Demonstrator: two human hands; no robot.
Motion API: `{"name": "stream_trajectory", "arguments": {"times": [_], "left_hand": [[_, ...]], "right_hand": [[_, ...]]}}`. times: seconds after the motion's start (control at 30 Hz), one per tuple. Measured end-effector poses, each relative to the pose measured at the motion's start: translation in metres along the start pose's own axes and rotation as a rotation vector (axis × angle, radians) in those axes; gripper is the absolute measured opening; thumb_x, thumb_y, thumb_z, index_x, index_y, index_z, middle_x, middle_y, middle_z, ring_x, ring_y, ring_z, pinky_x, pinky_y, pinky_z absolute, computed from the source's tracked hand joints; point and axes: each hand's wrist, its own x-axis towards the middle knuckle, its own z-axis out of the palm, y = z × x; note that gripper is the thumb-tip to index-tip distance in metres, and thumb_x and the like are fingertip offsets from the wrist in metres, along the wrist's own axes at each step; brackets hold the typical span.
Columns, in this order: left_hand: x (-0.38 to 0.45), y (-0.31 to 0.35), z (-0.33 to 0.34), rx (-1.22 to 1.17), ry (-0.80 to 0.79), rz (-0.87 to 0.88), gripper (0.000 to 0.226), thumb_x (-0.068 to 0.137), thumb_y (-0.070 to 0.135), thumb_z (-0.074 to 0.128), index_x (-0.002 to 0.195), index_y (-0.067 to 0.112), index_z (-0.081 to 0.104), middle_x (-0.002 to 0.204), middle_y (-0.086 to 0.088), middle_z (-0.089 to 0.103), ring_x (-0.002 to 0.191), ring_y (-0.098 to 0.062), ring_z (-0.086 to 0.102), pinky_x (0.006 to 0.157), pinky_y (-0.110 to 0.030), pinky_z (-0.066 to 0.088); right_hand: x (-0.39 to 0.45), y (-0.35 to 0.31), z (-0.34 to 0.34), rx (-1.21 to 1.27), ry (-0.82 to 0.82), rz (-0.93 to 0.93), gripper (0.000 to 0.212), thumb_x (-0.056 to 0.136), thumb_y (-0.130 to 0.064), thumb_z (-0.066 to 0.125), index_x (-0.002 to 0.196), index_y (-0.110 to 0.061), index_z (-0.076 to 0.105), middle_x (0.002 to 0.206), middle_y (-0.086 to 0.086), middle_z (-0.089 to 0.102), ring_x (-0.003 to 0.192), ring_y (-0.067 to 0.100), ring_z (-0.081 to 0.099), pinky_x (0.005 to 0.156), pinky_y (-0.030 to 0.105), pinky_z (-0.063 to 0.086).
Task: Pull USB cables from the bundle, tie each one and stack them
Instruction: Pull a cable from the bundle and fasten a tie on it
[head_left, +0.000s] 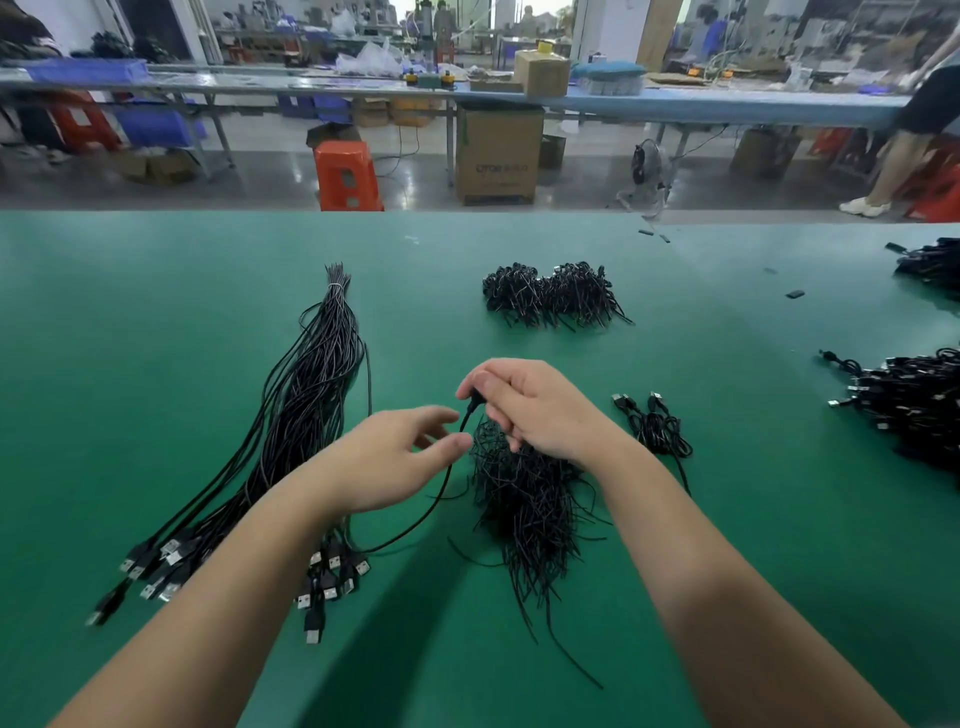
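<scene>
A long bundle of black USB cables (306, 415) lies on the green table (156, 322), bound near its far tip, plugs fanned out at the near left. My right hand (530, 405) pinches the plug end of one black cable (441, 493) that curves down to the bundle's plugs. My left hand (395, 452) hovers just left of that cable, fingers relaxed, thumb and forefinger close to it. Under my right hand lies a heap of black twist ties (530, 509). Tied cables (657, 423) lie to its right.
A pile of tied black cables (550, 293) sits at the far middle of the table. More cable heaps (914, 405) lie at the right edge. Small black bits (795, 294) are scattered far right. Beyond the table stand an orange stool (345, 174) and cartons.
</scene>
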Motion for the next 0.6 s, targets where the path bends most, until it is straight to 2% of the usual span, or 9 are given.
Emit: {"name": "stream_trajectory", "arguments": {"times": [0.07, 0.1, 0.2, 0.27, 0.33, 0.43, 0.5, 0.57, 0.6], "left_hand": [[0.002, 0.014, 0.000, 0.084, 0.043, 0.029, 0.042, 0.101, 0.050, 0.042, 0.126, 0.022, 0.061, 0.103, 0.005, 0.071, 0.090, -0.014, 0.063, 0.079, -0.028, 0.048], [0.003, 0.018, 0.001, 0.112, 0.035, 0.024, 0.039, 0.103, 0.046, 0.039, 0.117, 0.019, 0.064, 0.094, 0.003, 0.070, 0.086, -0.019, 0.063, 0.076, -0.031, 0.048], [0.004, 0.020, 0.007, 0.067, 0.005, -0.007, 0.046, 0.104, 0.044, 0.033, 0.107, 0.011, 0.065, 0.095, -0.006, 0.072, 0.093, -0.023, 0.066, 0.087, -0.041, 0.051], [0.003, 0.018, 0.010, 0.045, 0.002, -0.013, 0.051, 0.104, 0.047, 0.031, 0.105, 0.010, 0.065, 0.099, -0.007, 0.072, 0.096, -0.023, 0.066, 0.090, -0.042, 0.051], [0.002, 0.017, 0.013, 0.040, 0.002, -0.025, 0.058, 0.102, 0.052, 0.026, 0.105, 0.009, 0.065, 0.100, -0.007, 0.072, 0.097, -0.024, 0.067, 0.091, -0.043, 0.051], [0.001, 0.018, 0.017, 0.081, 0.014, -0.023, 0.064, 0.099, 0.053, 0.021, 0.104, 0.008, 0.066, 0.097, -0.009, 0.072, 0.095, -0.027, 0.066, 0.089, -0.044, 0.051], [-0.001, 0.016, 0.018, 0.124, 0.054, -0.022, 0.063, 0.102, 0.051, 0.021, 0.104, 0.006, 0.066, 0.097, -0.009, 0.072, 0.094, -0.029, 0.066, 0.088, -0.043, 0.051], [-0.002, 0.013, 0.016, 0.095, 0.125, -0.018, 0.062, 0.104, 0.050, 0.022, 0.102, 0.006, 0.065, 0.099, -0.010, 0.073, 0.096, -0.028, 0.067, 0.090, -0.043, 0.052], [-0.004, 0.010, 0.014, 0.050, 0.169, -0.008, 0.061, 0.103, 0.051, 0.022, 0.104, 0.009, 0.066, 0.104, -0.010, 0.073, 0.100, -0.026, 0.067, 0.093, -0.042, 0.052]], "right_hand": [[-0.001, -0.001, 0.004, 0.033, -0.025, -0.020, 0.028, 0.108, -0.022, 0.042, 0.097, -0.017, 0.067, 0.054, -0.010, 0.046, 0.045, 0.009, 0.044, 0.046, 0.022, 0.045], [-0.002, -0.002, 0.005, 0.045, -0.029, -0.028, 0.028, 0.108, -0.022, 0.042, 0.096, -0.018, 0.067, 0.054, -0.010, 0.046, 0.045, 0.008, 0.043, 0.045, 0.021, 0.044], [-0.005, -0.003, 0.006, 0.054, -0.041, -0.050, 0.028, 0.108, -0.024, 0.042, 0.095, -0.018, 0.066, 0.053, -0.011, 0.045, 0.046, 0.007, 0.041, 0.044, 0.021, 0.043], [-0.008, -0.003, 0.007, 0.050, -0.052, -0.064, 0.028, 0.108, -0.025, 0.042, 0.095, -0.017, 0.066, 0.055, -0.009, 0.045, 0.045, 0.007, 0.041, 0.044, 0.022, 0.042], [-0.009, -0.002, 0.008, 0.053, -0.068, -0.073, 0.029, 0.108, -0.025, 0.042, 0.094, -0.017, 0.066, 0.057, -0.003, 0.044, 0.044, 0.008, 0.041, 0.043, 0.021, 0.041], [-0.010, -0.001, 0.011, 0.060, -0.088, -0.085, 0.028, 0.107, -0.029, 0.043, 0.095, -0.020, 0.066, 0.055, -0.006, 0.045, 0.043, 0.009, 0.042, 0.044, 0.021, 0.041], [-0.009, 0.001, 0.015, 0.069, -0.021, -0.053, 0.025, 0.104, -0.040, 0.044, 0.099, -0.026, 0.064, 0.056, -0.009, 0.050, 0.044, 0.010, 0.044, 0.046, 0.025, 0.043], [-0.006, 0.004, 0.019, 0.115, 0.170, 0.024, 0.027, 0.101, -0.048, 0.043, 0.098, -0.028, 0.061, 0.061, -0.011, 0.058, 0.050, 0.010, 0.050, 0.052, 0.029, 0.047], [-0.005, 0.006, 0.022, 0.131, 0.258, 0.059, 0.029, 0.101, -0.046, 0.041, 0.096, -0.027, 0.061, 0.067, -0.012, 0.062, 0.058, 0.010, 0.055, 0.059, 0.031, 0.051]]}}
